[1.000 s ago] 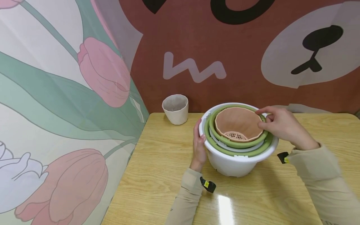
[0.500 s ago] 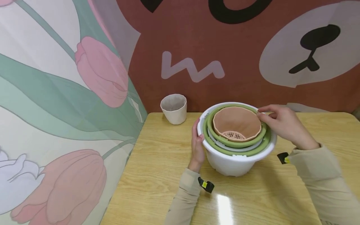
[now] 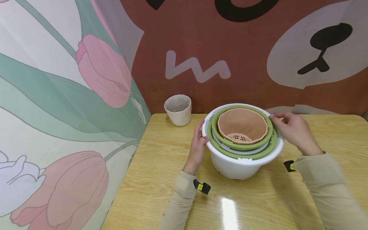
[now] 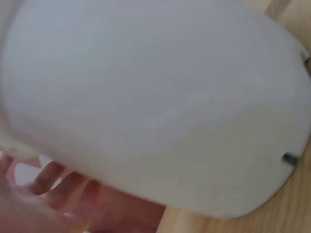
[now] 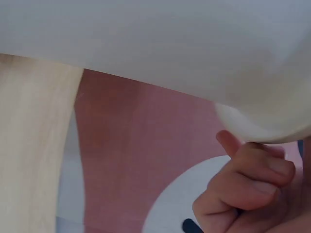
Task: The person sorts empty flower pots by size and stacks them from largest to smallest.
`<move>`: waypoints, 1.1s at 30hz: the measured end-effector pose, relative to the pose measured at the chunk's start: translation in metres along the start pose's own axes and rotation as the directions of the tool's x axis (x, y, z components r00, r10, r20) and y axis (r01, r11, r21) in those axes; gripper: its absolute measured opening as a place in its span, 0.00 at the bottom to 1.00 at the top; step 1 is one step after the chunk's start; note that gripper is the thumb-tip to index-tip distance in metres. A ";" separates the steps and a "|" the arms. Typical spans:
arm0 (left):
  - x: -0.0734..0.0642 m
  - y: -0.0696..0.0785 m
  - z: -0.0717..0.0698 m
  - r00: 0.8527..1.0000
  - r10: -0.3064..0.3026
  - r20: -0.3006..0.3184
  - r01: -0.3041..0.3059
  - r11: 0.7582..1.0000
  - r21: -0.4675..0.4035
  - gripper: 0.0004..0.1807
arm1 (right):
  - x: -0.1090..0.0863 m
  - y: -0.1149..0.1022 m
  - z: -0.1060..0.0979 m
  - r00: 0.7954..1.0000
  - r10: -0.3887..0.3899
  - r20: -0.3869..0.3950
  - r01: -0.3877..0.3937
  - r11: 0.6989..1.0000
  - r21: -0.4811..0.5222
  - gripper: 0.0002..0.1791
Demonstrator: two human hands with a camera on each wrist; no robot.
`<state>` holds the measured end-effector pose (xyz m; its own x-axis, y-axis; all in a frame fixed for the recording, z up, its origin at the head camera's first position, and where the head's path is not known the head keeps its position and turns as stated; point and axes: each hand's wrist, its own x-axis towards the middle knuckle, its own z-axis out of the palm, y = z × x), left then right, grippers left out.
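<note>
A large white flower pot (image 3: pixel 235 166) stands on the table with smaller pots nested inside it. Green rims (image 3: pixel 242 147), with a grey-white rim between them, surround a peach pot (image 3: pixel 242 123) whose base has a grid of holes. At the white pot's left rim, my left hand (image 3: pixel 197 148) holds the edge, thumb in front and fingers around the outside. My right hand (image 3: pixel 296 132) pinches the rim on the right, its curled fingers (image 5: pixel 243 187) just under the lip in the right wrist view. The inner pots' lower parts are hidden.
A small off-white pot (image 3: pixel 179 111) stands at the table's back left corner. The wooden table (image 3: pixel 155 172) meets a wall covering with a bear print (image 3: pixel 201 38) behind. Another covering with printed tulips (image 3: pixel 72 127) runs along the left side.
My right hand has let go of the inner rims and moved right to the white pot's rim. My left wrist has shifted a little left. The nested pots stay in place.
</note>
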<state>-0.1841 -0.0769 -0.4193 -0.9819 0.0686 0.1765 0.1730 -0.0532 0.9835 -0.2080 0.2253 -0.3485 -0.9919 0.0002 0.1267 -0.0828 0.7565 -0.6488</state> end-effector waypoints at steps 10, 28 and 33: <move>0.002 0.015 -0.012 0.995 -0.086 0.049 0.081 0.992 0.099 0.34 | 0.000 0.007 0.004 0.996 0.027 0.085 -0.034 0.996 0.081 0.33; 0.026 0.047 -0.077 0.995 -0.097 -0.032 0.102 0.915 0.390 0.16 | -0.004 0.002 0.015 0.984 0.044 0.175 -0.084 0.970 0.230 0.33; 0.043 0.050 -0.109 0.987 -0.045 -0.154 0.108 0.896 0.431 0.16 | -0.004 -0.002 0.018 0.986 0.044 0.164 -0.082 0.968 0.236 0.33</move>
<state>-0.2261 -0.1849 -0.3672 -0.9888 -0.0830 0.1240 0.0824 0.3887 0.9177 -0.2058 0.2115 -0.3612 -0.9969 -0.0741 -0.0264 -0.0213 0.5778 -0.8159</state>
